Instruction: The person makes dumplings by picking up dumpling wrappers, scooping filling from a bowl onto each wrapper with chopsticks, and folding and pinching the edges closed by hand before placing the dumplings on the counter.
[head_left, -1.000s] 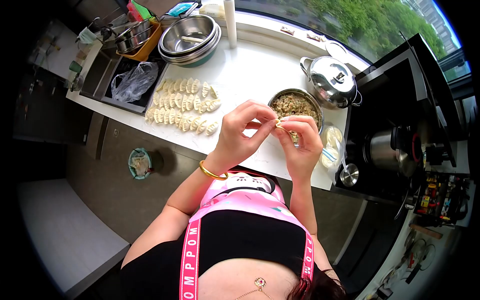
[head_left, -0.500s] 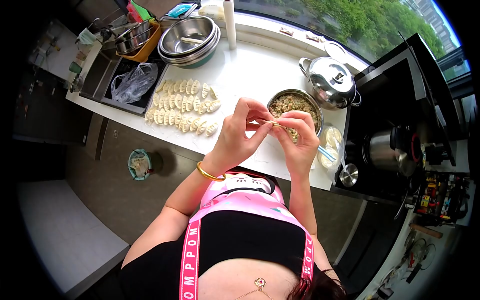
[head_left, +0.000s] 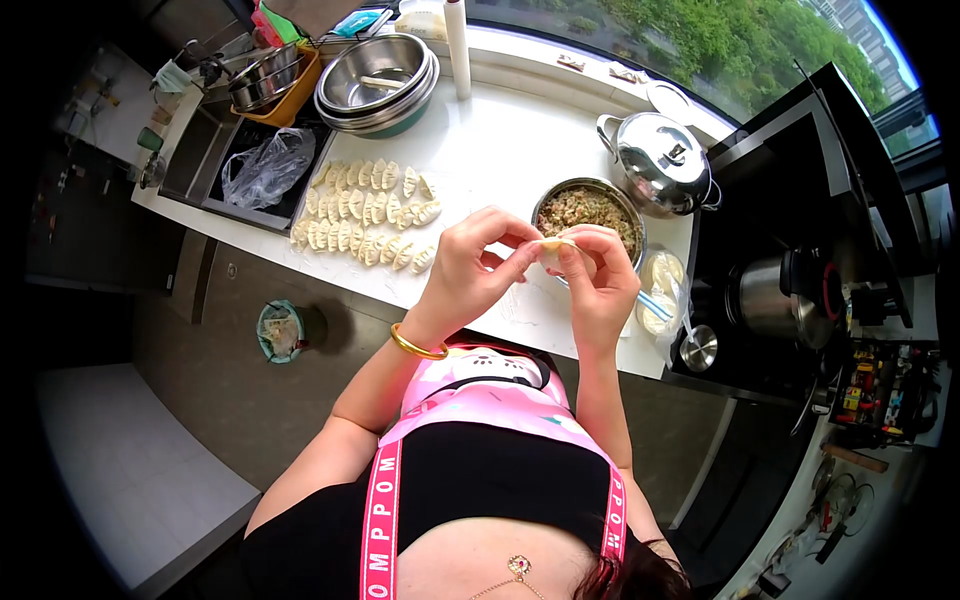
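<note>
Between my two hands is a pale dumpling [head_left: 552,255], its edge pinched at the top. My left hand [head_left: 482,262] grips its left end with thumb and fingertips. From the other side, my right hand [head_left: 602,270] closes on it with thumb and bent fingers, hiding part of it. Just behind my hands stands a metal bowl of minced filling [head_left: 588,212]. Several rows of pleated dumplings [head_left: 368,212] lie on the white counter to the left.
A lidded steel pot [head_left: 660,165] stands behind the filling bowl. Bagged pale dough rounds [head_left: 660,290] lie at the right, near the black stove [head_left: 735,235]. Stacked metal bowls [head_left: 378,85] are at the back left, beside a plastic bag [head_left: 268,168]. A bin [head_left: 285,332] is on the floor.
The dumpling has turned so that more of its pale side shows between my hands. My fingers have shifted slightly along its edge; both hands stay in nearly the same place.
</note>
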